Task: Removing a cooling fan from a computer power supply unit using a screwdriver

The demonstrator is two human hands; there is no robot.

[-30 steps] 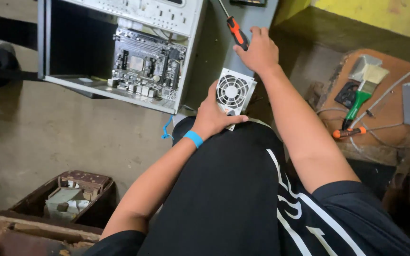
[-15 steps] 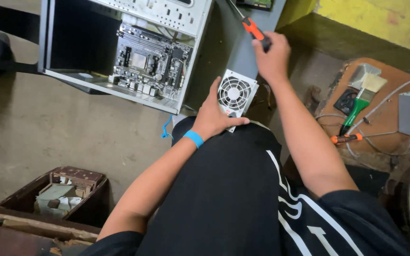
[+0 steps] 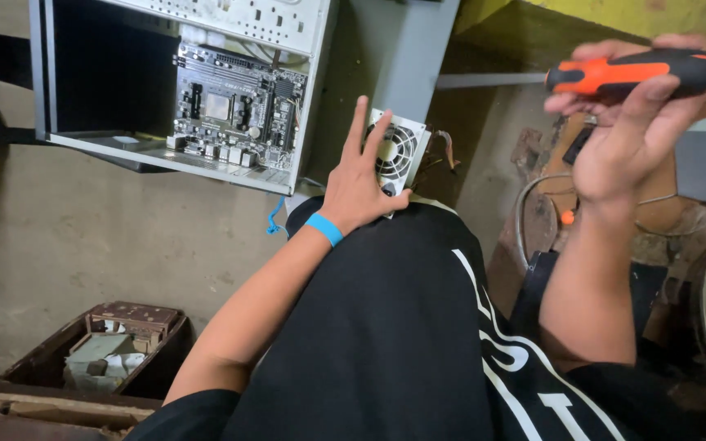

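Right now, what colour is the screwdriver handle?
Orange and black, in the head view: screwdriver, right hand.

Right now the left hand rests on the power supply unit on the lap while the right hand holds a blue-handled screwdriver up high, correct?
Not quite. In the head view the screwdriver in the right hand has an orange and black handle, not blue. The left hand does rest on the power supply unit.

Bare forearms, a blue wristband [image 3: 323,229] on the left, black clothing with white, seemingly striped markings.
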